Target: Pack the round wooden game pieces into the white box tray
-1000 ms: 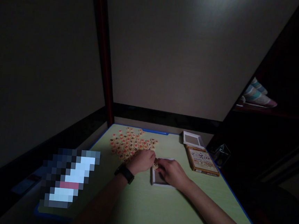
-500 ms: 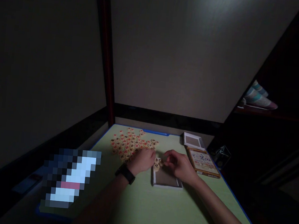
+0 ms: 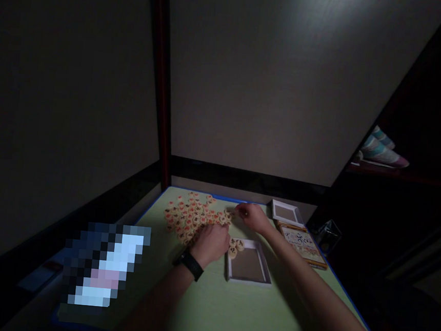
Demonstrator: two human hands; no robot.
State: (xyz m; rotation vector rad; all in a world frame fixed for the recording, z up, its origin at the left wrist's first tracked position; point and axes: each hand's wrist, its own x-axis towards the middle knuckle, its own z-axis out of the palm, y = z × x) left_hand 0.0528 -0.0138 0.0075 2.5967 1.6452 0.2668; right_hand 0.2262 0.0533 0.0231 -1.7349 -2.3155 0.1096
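Round Chinese chess pieces point(image 3: 191, 217) with red and black characters lie in a loose heap on the pale green table point(image 3: 231, 310). My left hand point(image 3: 213, 243), with a black watch on its wrist, rests at the near right side of the heap; its fingers bend down out of sight. Beyond the shallow white-rimmed box tray point(image 3: 249, 265), my right hand point(image 3: 256, 218) reaches to the heap's right end. Its fingers are curled with a gap between them, close to a few pieces, and no held piece shows. Inside the tray's far left corner sit three pieces point(image 3: 233, 252).
At the table's right edge lie a printed box point(image 3: 302, 244) and a second white-rimmed tray point(image 3: 286, 212) behind it. A blurred-out bright patch point(image 3: 113, 267) covers the left side. Walls stand behind and left; striped cloth point(image 3: 384, 149) rests on a shelf at right.
My right hand has let go of a piece in the tray's corner and moved away to the heap's right end. The left hand has stayed near the heap, with its fingers now lower.
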